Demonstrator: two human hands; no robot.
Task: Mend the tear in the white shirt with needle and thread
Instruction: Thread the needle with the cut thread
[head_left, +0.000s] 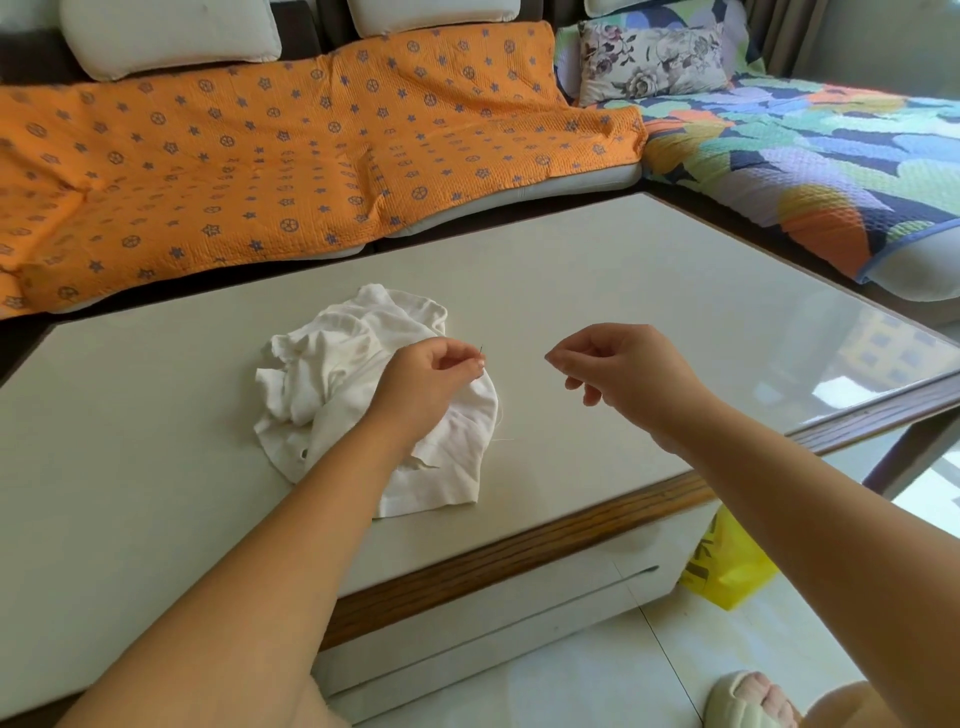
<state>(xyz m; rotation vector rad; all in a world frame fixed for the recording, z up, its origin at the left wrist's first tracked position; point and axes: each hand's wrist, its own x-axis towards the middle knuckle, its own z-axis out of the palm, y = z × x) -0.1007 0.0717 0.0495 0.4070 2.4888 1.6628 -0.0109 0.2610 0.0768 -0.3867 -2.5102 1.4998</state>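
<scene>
A crumpled white shirt (332, 384) lies on the pale table (597, 291), with a tear (423, 464) showing near its front edge. My left hand (431, 379) hovers over the shirt's right side and pinches a thin needle (482, 353) between thumb and forefinger, tip pointing up. My right hand (618, 369) is held to the right of the shirt, above the table, with thumb and forefinger pinched together. A fine white thread is faintly visible by the shirt's right edge (501, 439); I cannot tell whether the right hand holds it.
An orange patterned sofa cover (260, 156) lies behind the table, and a colourful one (805, 150) to the right. A yellow bag (727, 566) sits on the floor by the table's near corner. A slippered foot (748, 701) is at bottom right.
</scene>
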